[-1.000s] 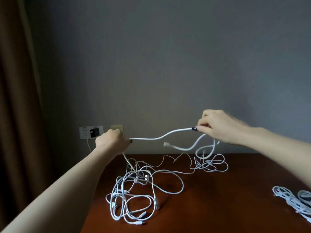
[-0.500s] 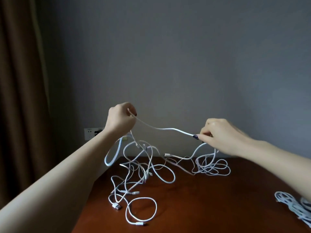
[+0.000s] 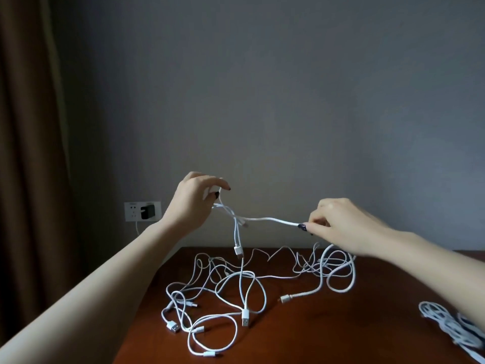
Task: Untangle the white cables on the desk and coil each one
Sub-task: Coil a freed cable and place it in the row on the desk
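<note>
A grey wall [image 3: 288,101] rises behind a reddish-brown desk [image 3: 328,334], with a brown curtain [image 3: 26,153] at the left and a wall socket [image 3: 132,212] holding a black charger [image 3: 146,212]. Both hands are raised above the desk. The left hand [image 3: 191,203] pinches a white cable [image 3: 270,219] between thumb and forefinger, the other fingers curled. The right hand [image 3: 338,227] pinches the same cable at its fingertips [image 3: 304,227], so a short span sags between them. A USB plug [image 3: 238,250] dangles from strands below the left hand. Beneath lies the tangle of white cables [image 3: 223,290] – loose loops spread across the desk, reaching under the right hand. Coiled cables [image 3: 451,324] sit well apart at the right edge.
</note>
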Tool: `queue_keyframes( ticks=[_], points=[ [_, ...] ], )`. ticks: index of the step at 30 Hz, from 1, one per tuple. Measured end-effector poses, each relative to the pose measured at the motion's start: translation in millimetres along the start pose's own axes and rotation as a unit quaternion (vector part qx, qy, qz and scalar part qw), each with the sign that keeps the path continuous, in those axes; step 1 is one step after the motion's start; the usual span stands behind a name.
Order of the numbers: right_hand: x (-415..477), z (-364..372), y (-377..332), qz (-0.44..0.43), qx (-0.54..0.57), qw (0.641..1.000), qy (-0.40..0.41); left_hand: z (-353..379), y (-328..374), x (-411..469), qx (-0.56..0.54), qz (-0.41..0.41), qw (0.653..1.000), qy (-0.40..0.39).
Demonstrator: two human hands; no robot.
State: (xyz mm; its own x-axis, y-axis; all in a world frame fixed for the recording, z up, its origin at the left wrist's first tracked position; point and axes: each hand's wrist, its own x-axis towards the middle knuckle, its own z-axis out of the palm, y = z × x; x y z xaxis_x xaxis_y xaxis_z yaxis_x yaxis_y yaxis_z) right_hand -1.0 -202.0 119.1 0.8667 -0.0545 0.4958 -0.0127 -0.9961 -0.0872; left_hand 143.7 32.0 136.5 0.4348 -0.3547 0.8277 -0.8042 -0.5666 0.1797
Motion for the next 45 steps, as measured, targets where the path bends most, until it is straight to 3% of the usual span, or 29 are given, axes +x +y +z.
queue_keyframes(
  ticks=[2, 4, 6, 7, 13, 18, 21, 23, 26, 28, 30, 33, 36, 38, 42, 45],
  points=[
    [1.4, -0.3, 0.0, 0.001, 0.013, 1.0, 0.01, 3.9, 4.3, -0.5, -0.009, 0.017, 1.0, 0.005],
    [1.3, 2.7, -0.4, 0.007, 0.01, 1.0, -0.008, 4.3, 9.1, -2.8, -0.134, -0.075, 0.988, 0.018],
    [-0.3, 8.3, 0.2, 0.013, 0.012, 1.0, -0.024, 3.7, 13.5, -6.7, -0.282, -0.162, 0.945, 0.018],
    [-1.1, 10.8, 0.0, 0.013, 0.018, 1.0, -0.023, 3.5, 15.0, -8.7, -0.305, -0.173, 0.937, 0.006],
    [1.4, 12.6, -9.8, -0.025, 0.066, 0.998, 0.0, 5.6, 36.1, -14.2, -0.33, -0.106, 0.929, -0.13],
    [6.3, 23.9, -25.8, -0.055, 0.12, 0.991, -0.009, 11.0, 67.6, -14.8, -0.35, -0.03, 0.903, -0.248],
    [8.8, 30.0, -27.4, -0.039, 0.202, 0.978, 0.032, 14.2, 82.1, -16.3, -0.392, -0.002, 0.872, -0.293],
    [8.0, 27.8, -26.5, -0.045, 0.219, 0.973, 0.048, 14.7, 78.1, -13.4, -0.406, 0.006, 0.872, -0.272],
    [6.5, 20.9, -24.3, -0.069, 0.207, 0.975, 0.038, 15.2, 58.4, -9.0, -0.428, -0.059, 0.886, -0.17],
    [6.4, 16.4, -21.5, -0.088, 0.189, 0.978, 0.008, 19.9, 47.7, -13.7, -0.3, -0.034, 0.937, -0.173],
    [6.1, 12.4, -21.2, -0.106, 0.179, 0.978, -0.019, 32.9, 37.9, -25.8, -0.103, 0.049, 0.962, -0.248],
    [2.6, 3.6, -24.9, -0.133, 0.17, 0.975, -0.059, 60.1, 33.2, -44.0, 0.071, 0.182, 0.939, -0.284],
    [-0.2, -1.1, -23.0, -0.132, 0.164, 0.974, -0.08, 77.4, 31.5, -54.7, 0.164, 0.252, 0.921, -0.248],
    [-0.3, -2.8, -16.0, -0.124, 0.16, 0.977, -0.067, 85.0, 28.7, -60.2, 0.211, 0.242, 0.92, -0.225],
    [-1.6, -5.7, -2.0, -0.126, 0.127, 0.982, -0.064, 88.0, 9.7, -72.2, 0.33, 0.043, 0.903, -0.273],
    [-5.0, -5.5, 0.8, -0.112, 0.11, 0.985, -0.077, 81.8, -8.6, -80.4, 0.381, -0.035, 0.868, -0.315]
  ],
)
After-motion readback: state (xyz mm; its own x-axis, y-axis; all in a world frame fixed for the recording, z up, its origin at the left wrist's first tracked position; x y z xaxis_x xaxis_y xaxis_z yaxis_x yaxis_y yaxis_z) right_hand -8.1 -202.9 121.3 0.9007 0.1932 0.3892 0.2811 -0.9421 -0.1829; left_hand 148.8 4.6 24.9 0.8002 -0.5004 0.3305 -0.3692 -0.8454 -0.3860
